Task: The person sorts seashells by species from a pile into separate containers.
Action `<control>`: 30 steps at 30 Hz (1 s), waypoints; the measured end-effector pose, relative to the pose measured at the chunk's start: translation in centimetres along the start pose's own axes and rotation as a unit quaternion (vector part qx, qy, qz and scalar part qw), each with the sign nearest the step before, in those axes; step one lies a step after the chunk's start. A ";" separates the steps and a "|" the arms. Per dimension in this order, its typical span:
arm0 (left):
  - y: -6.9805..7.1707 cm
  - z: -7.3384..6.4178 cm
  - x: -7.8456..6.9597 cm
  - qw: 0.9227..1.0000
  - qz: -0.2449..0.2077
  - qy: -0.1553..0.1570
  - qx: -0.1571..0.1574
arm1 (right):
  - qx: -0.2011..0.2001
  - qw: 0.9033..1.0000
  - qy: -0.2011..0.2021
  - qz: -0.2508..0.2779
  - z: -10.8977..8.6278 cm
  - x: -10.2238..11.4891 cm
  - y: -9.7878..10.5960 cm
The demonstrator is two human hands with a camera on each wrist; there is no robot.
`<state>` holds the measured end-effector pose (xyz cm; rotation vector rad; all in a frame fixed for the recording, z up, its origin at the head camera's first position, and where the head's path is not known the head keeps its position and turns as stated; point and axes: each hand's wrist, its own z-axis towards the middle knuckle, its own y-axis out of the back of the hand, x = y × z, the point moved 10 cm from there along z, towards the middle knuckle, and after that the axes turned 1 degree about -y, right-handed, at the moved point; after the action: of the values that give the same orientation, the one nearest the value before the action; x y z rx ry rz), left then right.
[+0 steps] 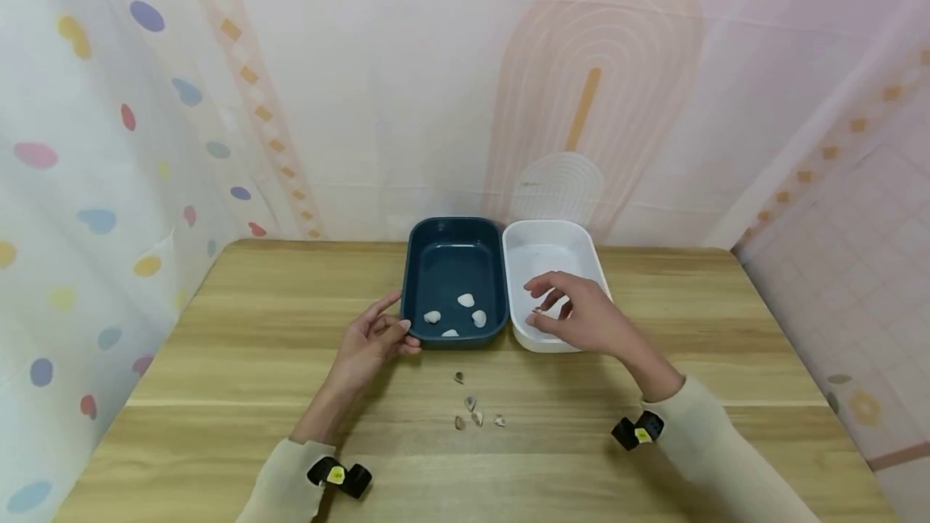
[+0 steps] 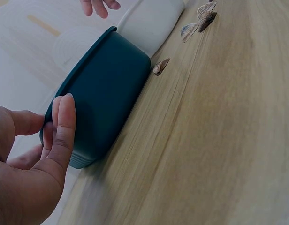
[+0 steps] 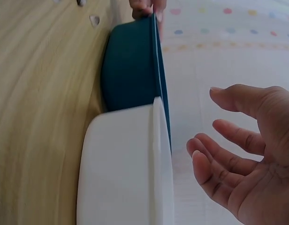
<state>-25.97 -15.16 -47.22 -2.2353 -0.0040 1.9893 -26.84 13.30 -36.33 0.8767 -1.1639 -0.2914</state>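
Note:
My left hand [image 1: 366,345] pinches the near left corner of the dark teal tray [image 1: 454,269] between thumb and fingers, as the left wrist view confirms. Several white shells [image 1: 466,299] lie in that tray's near half. Above the white tray [image 1: 555,244], on the right, hovers my right hand [image 1: 592,317]. Its thumb and fingers are spread apart, and the right wrist view shows nothing between them. A small pale-brown object [image 1: 538,311] shows below the fingertips in the head view; its kind is too small to tell. My right hand hides part of the white tray.
Several small brownish striped shells [image 1: 471,403] lie on the wooden table [image 1: 276,345] in front of the trays. The two trays stand side by side near the table's far edge. A patterned curtain [image 1: 407,103] hangs behind them.

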 end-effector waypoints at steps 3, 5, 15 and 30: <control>-0.1 0.0 0.0 1.000 -0.002 -0.005 0.002 | 0.004 1.000 -0.001 0.008 -0.3 0.4 -0.5; -0.1 0.0 -0.1 1.000 -0.002 -0.009 0.005 | 0.009 1.000 -0.001 0.013 -0.5 0.8 -0.8; -0.2 -0.1 -0.1 1.000 -0.001 -0.008 0.007 | 0.042 0.998 0.035 0.040 -1.2 2.4 -3.3; 0.0 -0.1 -0.2 1.000 -0.010 -0.011 0.003 | 0.102 0.993 0.048 0.040 -1.3 3.3 -7.9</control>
<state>-25.89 -15.17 -47.04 -2.1999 -0.0211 2.0021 -22.57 6.74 -40.03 1.0089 -1.1490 -0.0651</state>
